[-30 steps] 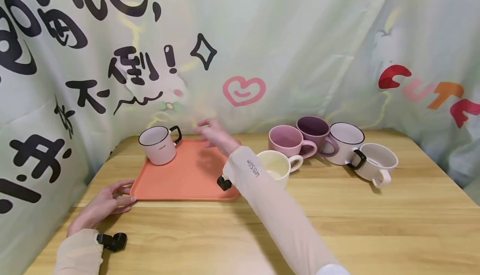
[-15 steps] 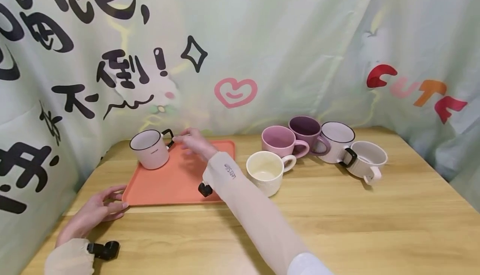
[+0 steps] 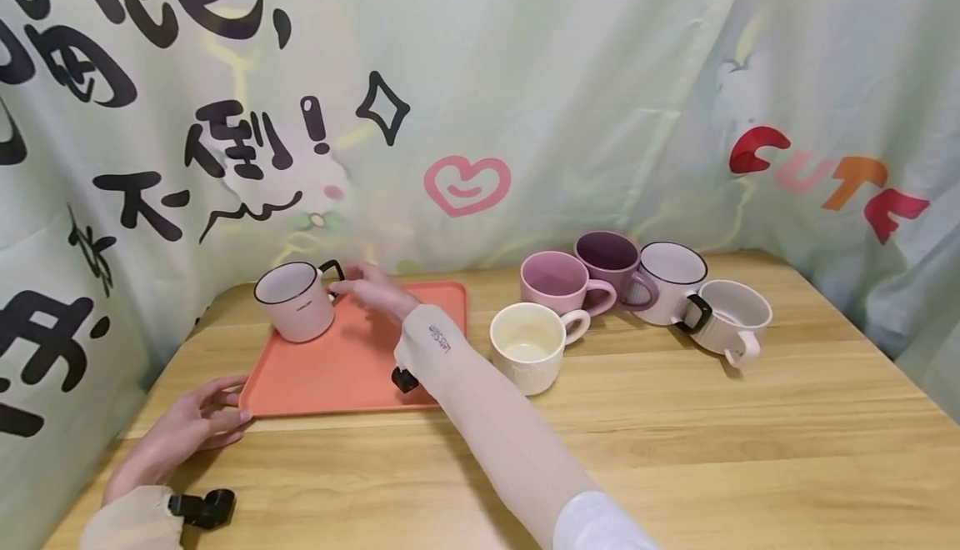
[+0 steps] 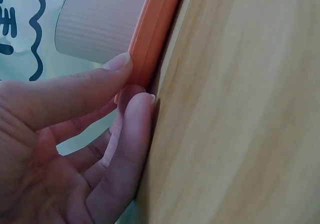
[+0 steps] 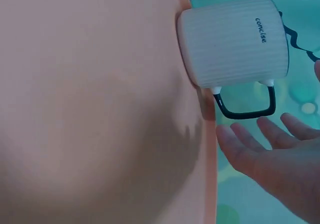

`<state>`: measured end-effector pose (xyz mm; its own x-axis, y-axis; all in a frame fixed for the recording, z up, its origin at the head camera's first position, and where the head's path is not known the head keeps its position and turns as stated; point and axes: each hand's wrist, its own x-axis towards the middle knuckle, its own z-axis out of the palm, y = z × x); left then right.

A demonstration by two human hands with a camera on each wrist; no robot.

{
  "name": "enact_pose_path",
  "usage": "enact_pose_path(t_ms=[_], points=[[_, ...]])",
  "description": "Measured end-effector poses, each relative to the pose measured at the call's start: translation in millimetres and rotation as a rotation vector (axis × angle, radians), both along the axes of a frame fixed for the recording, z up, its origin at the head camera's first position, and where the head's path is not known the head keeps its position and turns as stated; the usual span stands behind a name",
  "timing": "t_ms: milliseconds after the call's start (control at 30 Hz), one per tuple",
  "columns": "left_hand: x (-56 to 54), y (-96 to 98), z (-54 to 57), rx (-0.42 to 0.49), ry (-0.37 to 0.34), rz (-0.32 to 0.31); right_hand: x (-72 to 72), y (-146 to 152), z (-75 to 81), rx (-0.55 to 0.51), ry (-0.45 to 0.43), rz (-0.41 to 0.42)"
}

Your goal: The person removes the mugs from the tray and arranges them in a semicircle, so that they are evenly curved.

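Note:
A white mug with a black rim and black handle (image 3: pixel 297 304) stands on the back left of an orange tray (image 3: pixel 345 375). My right hand (image 3: pixel 375 290) is beside that handle, its fingers extended; in the right wrist view the fingertips (image 5: pixel 265 126) lie just off the handle, with no clear contact. My left hand (image 3: pixel 191 427) pinches the tray's front left corner; in the left wrist view the thumb (image 4: pixel 117 63) presses on the rim and other fingers lie at the corner by the tabletop.
Right of the tray stand a cream mug (image 3: pixel 527 367), a pink mug (image 3: pixel 553 283), a purple mug (image 3: pixel 606 262), another black-rimmed white mug (image 3: pixel 667 275) and a greyish-white mug (image 3: pixel 731 317). A printed curtain (image 3: pixel 562 100) hangs behind the wooden table (image 3: pixel 637 450).
My right hand has moved left over the tray to the mug's black handle. My left hand stays at the tray corner. The head view has shifted slightly to the right.

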<state>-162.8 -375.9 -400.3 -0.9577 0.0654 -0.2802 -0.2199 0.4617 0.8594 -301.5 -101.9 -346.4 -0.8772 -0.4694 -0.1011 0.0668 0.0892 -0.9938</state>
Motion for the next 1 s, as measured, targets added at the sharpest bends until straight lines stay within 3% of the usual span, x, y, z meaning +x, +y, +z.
enact_pose_path(t_ms=[167, 333, 600, 833, 1000], points=[[0.6, 0.8, 2.0, -0.006, 0.03, -0.011, -4.7, -8.5, 2.2, -0.05, 0.016, -0.027], [1.8, 1.7, 2.1, -0.012, 0.04, -0.004, -6.1, -14.5, 1.4, -0.016, 0.039, -0.041], [3.4, 1.4, -1.2, -0.009, 0.035, 0.011, -7.8, -20.8, -4.3, -0.048, 0.038, -0.091], [0.4, 5.2, 2.6, -0.021, 0.029, 0.009, -14.9, -24.4, -2.4, -0.004, 0.164, -0.029], [2.1, 1.7, 2.0, -0.013, 0.026, 0.012, -15.5, -30.5, -5.2, -0.029, 0.181, -0.027]])
